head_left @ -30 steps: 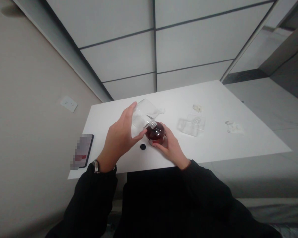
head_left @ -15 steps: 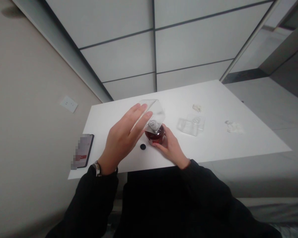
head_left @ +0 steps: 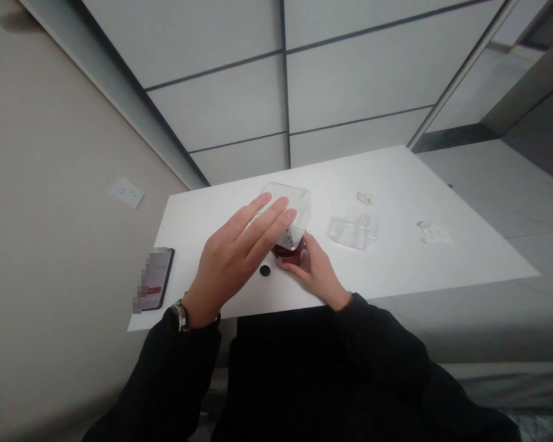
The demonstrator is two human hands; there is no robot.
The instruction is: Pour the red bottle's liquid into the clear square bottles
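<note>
Both hands meet near the middle of the table's near edge. Its palm by the wood-free white top, the right hand [head_left: 321, 274] curls around a bottle of dark red liquid [head_left: 291, 253], gripping it low on the side, seemingly to steady it while leaving its top free. The left hand [head_left: 228, 255], with a metal band [head_left: 179, 315] at the wrist, holds a clear angular container [head_left: 301, 199] above that bottle; the fingers lie long across its side, perhaps to control its tilt, and the thumb is hidden. The container appears tipped with its neck downward, though whether the two touch cannot be told.

Near the near left corner of the table [head_left: 461, 261], along the left edge, lies a phone [head_left: 157, 279], apart from the work. A small black cap [head_left: 265, 271] lies just beside the red bottle, probably put there to be within easy reach. Farther in, right of the hands, clear plastic packaging [head_left: 354, 232] lies flat, seemingly set aside. One crumpled scrap [head_left: 434, 233] lies toward the right edge, another [head_left: 365, 197] nearer the far edge. Beyond that edge stand pale panels [head_left: 239, 104] with dark strips.
</note>
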